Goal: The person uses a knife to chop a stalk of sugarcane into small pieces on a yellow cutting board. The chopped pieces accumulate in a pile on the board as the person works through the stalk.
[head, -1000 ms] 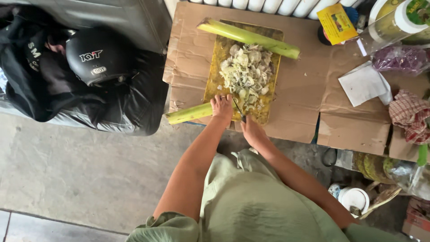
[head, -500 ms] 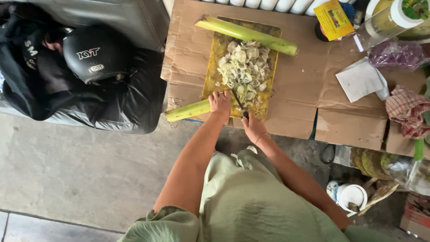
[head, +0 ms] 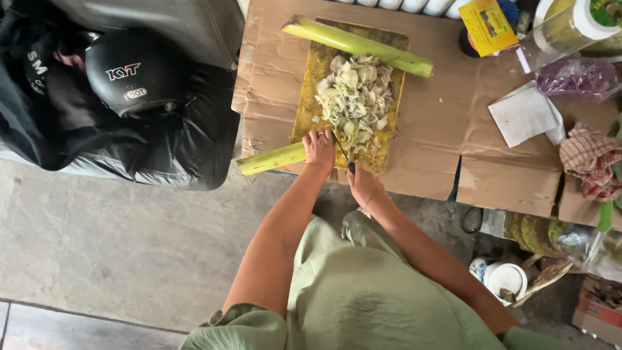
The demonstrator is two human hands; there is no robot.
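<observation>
Two green stalks in view. One long stalk (head: 357, 45) lies across the far end of the yellow cutting board (head: 306, 110), slanting toward the table's far right. The second stalk (head: 272, 159) lies along the board's near left corner, its free end sticking out past the cardboard's near edge.

One left hand (head: 319, 148) presses down on the second stalk where it meets the board, fingers curled over it, grip closed on the stalk. One right hand (head: 364, 186) sits just off the board's near edge, closed around the dark handle of one knife (head: 345, 155); the thin blade runs up onto the board beside the left hand's fingers.

One heap of pale sliced pieces (head: 355, 97) covers the middle and right of the board, just beyond the blade.

One sheet of flattened cardboard (head: 440, 123) covers the table under the board. Toward the far right corner: one yellow packet (head: 487, 26), one clear plastic jar (head: 565, 29) on its side, one bag of purple contents (head: 578, 78), one white paper (head: 526, 115). One red checked cloth (head: 593, 159) at the right edge.

Off the table to the left: one black helmet (head: 133, 71) resting on dark clothing. One white tub (head: 505, 280) on the floor below the near right edge.
</observation>
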